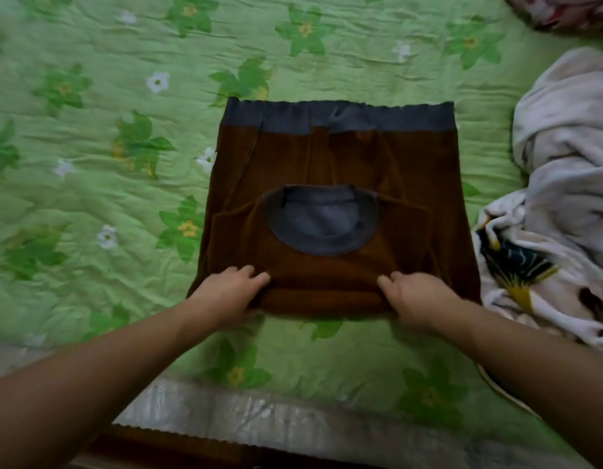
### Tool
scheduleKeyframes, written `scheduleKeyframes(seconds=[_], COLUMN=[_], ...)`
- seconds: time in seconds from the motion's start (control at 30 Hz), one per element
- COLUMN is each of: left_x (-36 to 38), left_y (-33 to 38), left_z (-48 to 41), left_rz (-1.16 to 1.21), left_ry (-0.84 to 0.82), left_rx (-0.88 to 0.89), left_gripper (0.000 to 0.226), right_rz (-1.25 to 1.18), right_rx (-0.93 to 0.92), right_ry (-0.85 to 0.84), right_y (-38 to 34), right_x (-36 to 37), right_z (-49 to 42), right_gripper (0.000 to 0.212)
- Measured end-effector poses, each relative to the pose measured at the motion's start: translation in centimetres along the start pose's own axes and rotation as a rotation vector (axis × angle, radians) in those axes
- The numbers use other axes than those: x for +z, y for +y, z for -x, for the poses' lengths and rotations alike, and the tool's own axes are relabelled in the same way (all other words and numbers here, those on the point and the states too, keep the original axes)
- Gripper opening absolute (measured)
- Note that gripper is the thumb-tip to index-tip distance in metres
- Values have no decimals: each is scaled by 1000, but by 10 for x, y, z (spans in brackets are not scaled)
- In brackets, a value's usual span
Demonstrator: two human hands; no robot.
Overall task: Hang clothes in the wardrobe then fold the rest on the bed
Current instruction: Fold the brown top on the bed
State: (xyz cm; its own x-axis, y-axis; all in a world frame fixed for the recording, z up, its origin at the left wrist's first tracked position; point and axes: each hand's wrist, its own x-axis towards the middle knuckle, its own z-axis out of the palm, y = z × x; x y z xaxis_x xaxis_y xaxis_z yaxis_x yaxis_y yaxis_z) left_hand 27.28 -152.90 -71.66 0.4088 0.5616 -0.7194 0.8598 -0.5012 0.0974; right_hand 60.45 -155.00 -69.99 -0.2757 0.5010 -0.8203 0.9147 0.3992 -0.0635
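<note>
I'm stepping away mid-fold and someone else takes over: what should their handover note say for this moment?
Left hand: grips the near edge of the brown shirt, left of centre.
Right hand: grips the same edge, right of centre.
Shirt: flat on the green floral bedspread, a neat rectangle, no sleeves showing, grey collar up, grey hem band farthest away.
Done: sides seem folded in.
Left: probably fold the near edge toward the hem, then perhaps the crumpled pale cloth pile at the right. Wardrobe not in view.

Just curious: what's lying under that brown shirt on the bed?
The brown shirt lies flat on the green flowered bedspread, which shows around its edges. Anything directly beneath the cloth is covered from view.
</note>
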Motion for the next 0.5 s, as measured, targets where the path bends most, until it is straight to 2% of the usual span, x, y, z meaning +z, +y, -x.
scheduleKeyframes(seconds=[0.07,0.1,0.13,0.23,0.27,0.33,0.4,0.47,0.5], left_x=[5,0,-7,-31,-39,-52,-56,-56,-56], left_y=[-2,-6,-10,-36,-45,-60,-69,-73,-74], left_z=[1,-1,-3,-22,-29,-41,-51,-51,-49], left_rz=[19,90,178,237,282,521,659,637,626], left_ry=[-13,12,89,528,595,567,483,469,493], left_rx=[-10,-24,-34,-148,-228,-364,-419,-431,-427], left_gripper=[67,70,71,61,62,66,51,32,25], right_rz=[-88,-168,-236,-286,-285,-348,-511,-693,-758], right_rx=[3,14,22,171,277,436,452,414,401], right_ry=[-92,-88,-15,592,688,573,419,462,512], right_y=[1,6,13,43,54,76,88,91,91], right_x=[2,-4,-12,-38,-46,-53,-52,-46,-43], right_z=[-1,-4,-9,-28,-34,-43,-50,-51,-50], right_gripper=[56,53,49,40,45,56,43,23,23])
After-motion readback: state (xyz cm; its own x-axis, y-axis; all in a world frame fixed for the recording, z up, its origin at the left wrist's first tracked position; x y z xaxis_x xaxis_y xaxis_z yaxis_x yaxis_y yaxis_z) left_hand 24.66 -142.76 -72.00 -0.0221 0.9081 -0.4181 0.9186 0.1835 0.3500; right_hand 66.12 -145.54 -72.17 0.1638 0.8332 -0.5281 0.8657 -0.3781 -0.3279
